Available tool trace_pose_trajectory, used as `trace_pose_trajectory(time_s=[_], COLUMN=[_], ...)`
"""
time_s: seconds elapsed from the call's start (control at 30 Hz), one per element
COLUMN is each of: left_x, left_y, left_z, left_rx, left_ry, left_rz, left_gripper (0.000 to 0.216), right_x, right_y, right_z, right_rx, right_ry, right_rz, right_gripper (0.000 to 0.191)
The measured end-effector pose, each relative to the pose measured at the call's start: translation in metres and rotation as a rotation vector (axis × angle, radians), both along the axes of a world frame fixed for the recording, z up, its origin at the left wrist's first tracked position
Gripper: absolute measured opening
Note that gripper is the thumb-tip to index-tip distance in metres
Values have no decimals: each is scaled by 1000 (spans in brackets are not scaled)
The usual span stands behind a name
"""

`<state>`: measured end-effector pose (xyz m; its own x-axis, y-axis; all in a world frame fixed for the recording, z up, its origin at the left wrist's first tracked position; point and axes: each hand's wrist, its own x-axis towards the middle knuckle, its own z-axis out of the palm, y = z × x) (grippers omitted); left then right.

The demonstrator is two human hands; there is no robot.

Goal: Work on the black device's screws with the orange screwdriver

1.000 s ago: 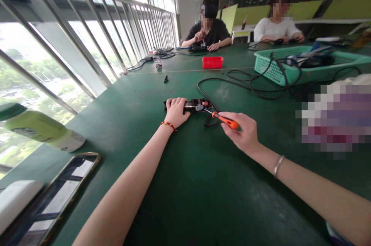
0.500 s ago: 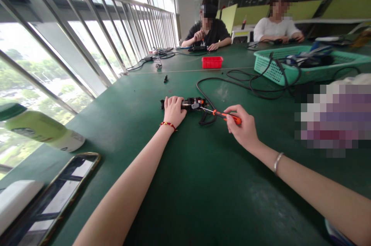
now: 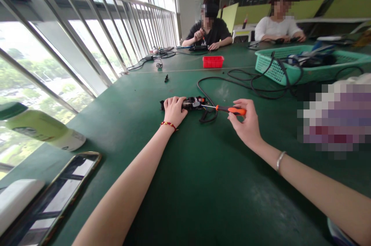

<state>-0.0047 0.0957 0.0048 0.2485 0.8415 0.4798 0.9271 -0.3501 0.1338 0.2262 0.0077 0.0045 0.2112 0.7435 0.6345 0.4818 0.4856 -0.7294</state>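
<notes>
On the green table, my left hand (image 3: 174, 110) is wrapped over a black cylindrical device (image 3: 189, 103) with its inner parts and wires exposed at the right end. The hand covers much of its left half. My right hand (image 3: 247, 122) grips the orange-and-black handle of a screwdriver (image 3: 232, 110), held nearly level. Its thin metal shaft points left, with the tip at the exposed end of the device; whether the tip sits on a screw is too small to tell. A black cord (image 3: 203, 80) curves round behind this end.
A small black piece (image 3: 166, 79) lies beyond the device, and a red box (image 3: 213, 62) farther back. A teal basket (image 3: 271, 69) with cables stands at right. A bottle (image 3: 43, 128) and a phone (image 3: 66, 195) are at left. Two people sit across the table.
My right hand has shifted slightly right and turned the screwdriver to a more level angle, its handle higher. My left hand stays on the device.
</notes>
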Motion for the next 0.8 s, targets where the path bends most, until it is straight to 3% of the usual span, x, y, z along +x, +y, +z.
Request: trace_pose_trajectory(time_s=[0.13, 0.2, 0.5, 0.63, 0.8], left_x=[0, 0, 0, 0, 0], left_y=[-1, -1, 0, 0, -1], left_z=[1, 2, 1, 1, 2], left_rx=[8, 16, 24, 22, 17], left_ry=[-3, 7, 24, 18, 21], left_rz=[-25, -51, -90, -98, -108], left_gripper=[43, 43, 44, 44, 45], right_x=[2, 3, 4, 2, 3], right_y=[0, 0, 3, 0, -1], right_z=[0, -1, 0, 2, 3], right_rx=[-111, -150, 61, -14, -44], right_ry=[63, 99, 5, 10, 51], right_rz=[16, 27, -53, -14, 38], right_gripper=[16, 18, 28, 13, 18])
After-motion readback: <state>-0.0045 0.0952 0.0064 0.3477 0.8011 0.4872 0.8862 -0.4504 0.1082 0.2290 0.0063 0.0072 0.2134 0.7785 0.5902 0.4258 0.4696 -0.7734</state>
